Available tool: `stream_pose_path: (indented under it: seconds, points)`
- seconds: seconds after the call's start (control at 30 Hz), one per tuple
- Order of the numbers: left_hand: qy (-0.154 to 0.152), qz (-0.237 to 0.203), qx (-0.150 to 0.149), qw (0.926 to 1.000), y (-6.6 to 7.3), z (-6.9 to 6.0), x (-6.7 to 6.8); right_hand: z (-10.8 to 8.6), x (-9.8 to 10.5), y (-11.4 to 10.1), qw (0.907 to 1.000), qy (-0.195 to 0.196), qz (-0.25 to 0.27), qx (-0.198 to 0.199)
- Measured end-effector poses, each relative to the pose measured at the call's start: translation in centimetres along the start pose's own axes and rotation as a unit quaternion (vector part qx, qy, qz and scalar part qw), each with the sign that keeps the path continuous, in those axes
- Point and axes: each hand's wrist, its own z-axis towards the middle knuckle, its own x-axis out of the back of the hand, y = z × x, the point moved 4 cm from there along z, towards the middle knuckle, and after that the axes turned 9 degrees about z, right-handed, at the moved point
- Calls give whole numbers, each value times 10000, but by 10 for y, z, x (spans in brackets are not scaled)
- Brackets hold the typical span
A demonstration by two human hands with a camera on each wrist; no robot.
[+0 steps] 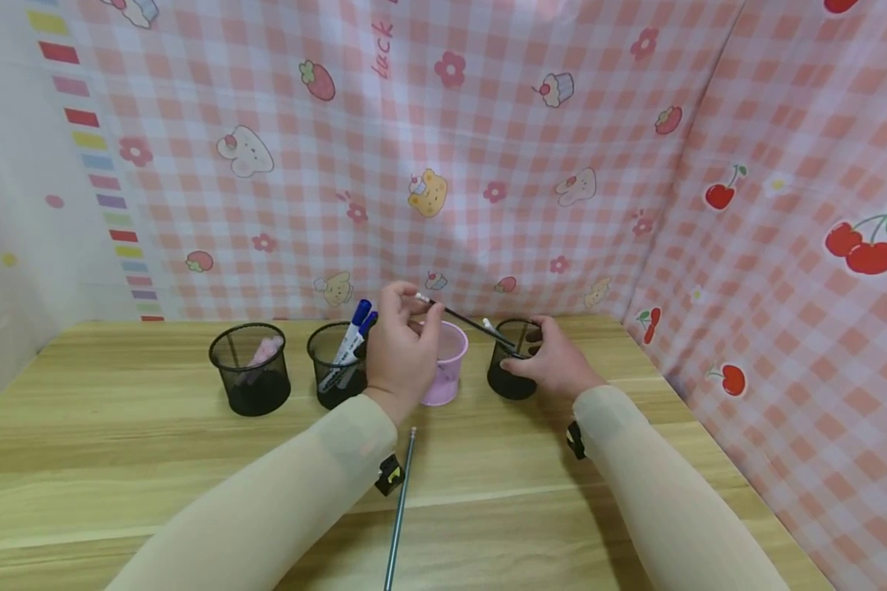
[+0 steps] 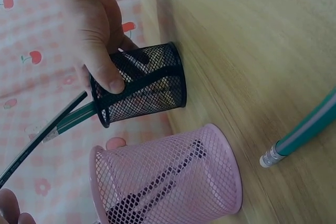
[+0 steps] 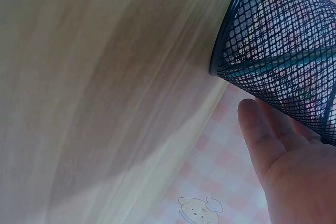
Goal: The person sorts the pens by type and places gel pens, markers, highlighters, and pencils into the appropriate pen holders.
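My left hand point(image 1: 402, 349) pinches a dark pencil point(image 1: 469, 322) near its eraser end. The pencil slants down to the right, its lower end at the mouth of the rightmost black mesh cup point(image 1: 508, 383). My right hand point(image 1: 558, 359) holds that cup by its right side, the thumb on the near side in the left wrist view. A green pencil point(image 2: 77, 118) stands inside this cup with its eraser end sticking out. Beside it is a pink mesh cup point(image 2: 168, 177), partly behind my left hand in the head view; dark slender items show through its mesh.
Another green pencil point(image 1: 401, 509) lies on the wooden table point(image 1: 488, 501) in front of the cups. Further left, one black mesh cup point(image 1: 333, 394) holds blue-capped markers point(image 1: 351, 336); another point(image 1: 259, 394) holds something pink point(image 1: 266, 351). Checked cloth point(image 1: 488, 131) hangs behind and at the right.
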Motion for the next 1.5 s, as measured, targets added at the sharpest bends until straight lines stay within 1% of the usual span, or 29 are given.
stream_pose_path:
  seconds: [0.1,0.17,0.4,0.63,0.77,1.0,1.33,1.5]
  points:
    - [58,93,-99,9999,0,1,-2,0,0,0,10000,3,13,-7]
    - [67,139,-93,9998,0,1,-3,0,0,0,10000,2,41,-4]
    - [-105,317,172,9993,0,-1,-7,-1,0,-2,10000,9,20,23]
    - [-170,563,200,9981,-1,-2,-9,-2,-1,-2,10000,4,35,-42]
    - [-268,631,228,9974,-1,-4,-10,-2,-1,-2,10000,14,-28,-35]
    - [-369,542,71,9978,1,-5,-13,-1,-1,-2,10000,24,-66,0]
    - [-462,835,-59,9954,1,-8,-18,-2,0,-2,10000,3,-34,-13]
    - [-549,952,-59,9939,1,-9,-21,-1,0,-2,10000,-3,-28,2]
